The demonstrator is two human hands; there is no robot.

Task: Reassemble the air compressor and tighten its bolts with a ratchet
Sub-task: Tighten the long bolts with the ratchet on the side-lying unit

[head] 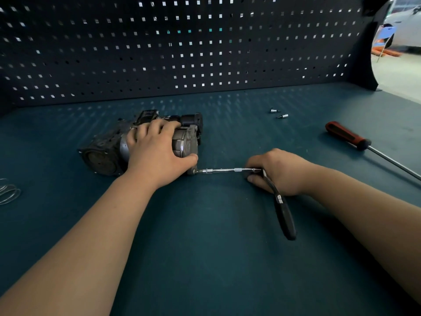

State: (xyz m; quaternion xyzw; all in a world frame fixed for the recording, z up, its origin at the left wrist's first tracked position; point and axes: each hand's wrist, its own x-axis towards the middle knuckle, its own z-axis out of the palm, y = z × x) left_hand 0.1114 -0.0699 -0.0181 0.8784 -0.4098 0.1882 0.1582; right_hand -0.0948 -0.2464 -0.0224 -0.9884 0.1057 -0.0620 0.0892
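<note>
Left hand (pixel 157 151) grips the air compressor (pixel 100 159) from above — fingers curled over its body, thumb against the near right end. Compressor lies on the teal bench top (pixel 205 258), left of centre frame. Right hand (pixel 280 172), right of centre, has its fingers closed round the head of the ratchet (pixel 286 220); black handle angles down toward the lower frame. Extension bar (pixel 227 170) runs level from that head leftward to the compressor's lower right corner — tip meets the housing. Upper right: two small sockets (pixel 282 116) lying near each other, and a red-and-black screwdriver (pixel 346 135) farther right. Wire coil (pixel 9 190) at left edge. Dark pegboard (pixel 182 53) fills the upper frame behind the bench.
</note>
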